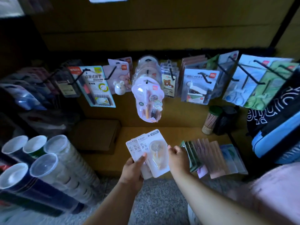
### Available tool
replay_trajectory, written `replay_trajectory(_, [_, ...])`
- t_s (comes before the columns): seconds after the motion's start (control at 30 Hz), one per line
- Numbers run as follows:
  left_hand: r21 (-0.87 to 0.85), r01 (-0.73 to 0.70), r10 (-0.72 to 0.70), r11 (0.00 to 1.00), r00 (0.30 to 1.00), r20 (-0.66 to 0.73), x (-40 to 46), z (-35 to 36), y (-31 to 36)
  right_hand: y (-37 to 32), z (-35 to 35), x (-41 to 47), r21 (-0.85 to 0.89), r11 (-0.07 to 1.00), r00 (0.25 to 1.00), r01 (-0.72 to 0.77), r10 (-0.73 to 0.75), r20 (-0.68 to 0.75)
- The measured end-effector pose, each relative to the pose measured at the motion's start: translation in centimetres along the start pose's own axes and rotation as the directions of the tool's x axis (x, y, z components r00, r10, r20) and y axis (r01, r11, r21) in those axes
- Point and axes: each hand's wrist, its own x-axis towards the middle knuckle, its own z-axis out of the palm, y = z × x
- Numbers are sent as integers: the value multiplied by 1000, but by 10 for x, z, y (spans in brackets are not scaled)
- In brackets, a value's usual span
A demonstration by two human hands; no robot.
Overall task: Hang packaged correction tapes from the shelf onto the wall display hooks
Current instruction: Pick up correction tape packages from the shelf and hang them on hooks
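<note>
My left hand point(133, 170) grips a fanned stack of white packaged correction tapes point(151, 151) from below, thumb across the front cards. My right hand point(177, 157) touches the right edge of the top package, fingers curled at its side. More packaged tapes point(214, 157) lie in an overlapping row on the wooden shelf point(178, 132) to the right. Above, black wall display hooks point(205, 77) carry other blister packs; a round pink pack point(148, 96) hangs at the centre.
Stacks of clear-lidded cups point(43, 161) stand at the lower left. A brown cardboard box point(95, 135) sits on the shelf to the left. A toothpick jar point(211, 119) and a black-and-blue bag point(276, 127) are on the right. Grey floor lies below.
</note>
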Motion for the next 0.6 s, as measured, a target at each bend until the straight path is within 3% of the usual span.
replay_trajectory(0.13, [-33, -52, 53, 998, 998, 33, -27, -5, 13, -21, -4, -24, 22, 995, 988, 97, -99, 117])
replay_trajectory(0.37, [-95, -197, 202, 976, 978, 50, -57, -21, 42, -60, -6, -58, 242, 956, 924, 164, -235, 301])
replay_trajectory(0.6, [-104, -392, 403, 914, 908, 113, -82, -24, 74, -94, -17, -81, 423, 880, 867, 217, -372, 330])
